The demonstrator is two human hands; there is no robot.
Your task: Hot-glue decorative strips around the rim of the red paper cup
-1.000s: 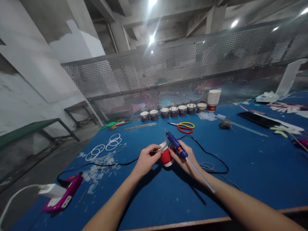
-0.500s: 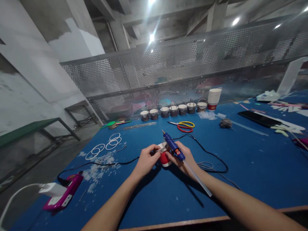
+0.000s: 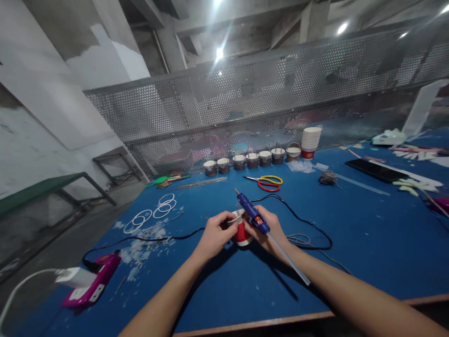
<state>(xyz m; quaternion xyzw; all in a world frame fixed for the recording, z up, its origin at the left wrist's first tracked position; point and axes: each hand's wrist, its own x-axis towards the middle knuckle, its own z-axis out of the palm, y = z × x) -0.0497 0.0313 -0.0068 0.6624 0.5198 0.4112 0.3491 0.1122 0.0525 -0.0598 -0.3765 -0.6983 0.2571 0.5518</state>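
Our left hand pinched the rim of a small red-and-white paper cup between thumb and fingers, the gap narrow. Our right hand held a dark blue plastic glue gun, its thumb side meeting the cup too; we could not tell how its hidden fingers were bent. The cup was between our hands, near the middle of the blue tabletop. We could not tell whether its base touched the table.

The gun's nozzle pointed up and away from us, and a long translucent glue stick ran from its rear. Its orange-red label was too small to read. Beyond lay scissors with yellow and red handles, then seven small brown-wrapped cups in a row. Just beside the row stood a tall stack of white paper cups; its red lower part carried a gold mark we could not make out. To our left, thin white rings lay near a magenta power strip.
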